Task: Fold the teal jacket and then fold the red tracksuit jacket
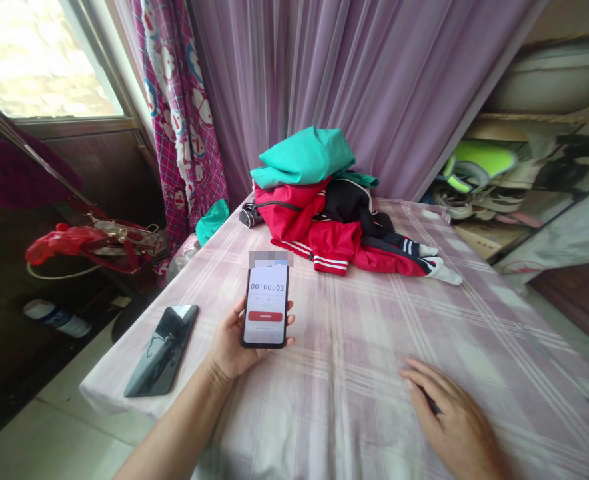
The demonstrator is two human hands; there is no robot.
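A smartphone point(266, 307) with a lit screen showing a timer at 00:00:03 and a red button rests in my left hand point(232, 343). My left fingers wrap round its edges, above the plaid cloth of the table point(324, 373). Lower right, my right hand point(452, 417) hovers over or lies on the cloth with its fingers stretched out and holds nothing that I can see; a dark gap shows between thumb and fingers. Left of my left forearm lies a second phone point(162, 350), its screen dark.
A heap of clothes point(319, 220), red, black and teal, lies at the table's far end, with a white sock point(444, 271) at its right. Purple curtains point(374, 80) hang behind. Shelves with shoes point(499, 200) stand right. A red bag point(124, 243) hangs left.
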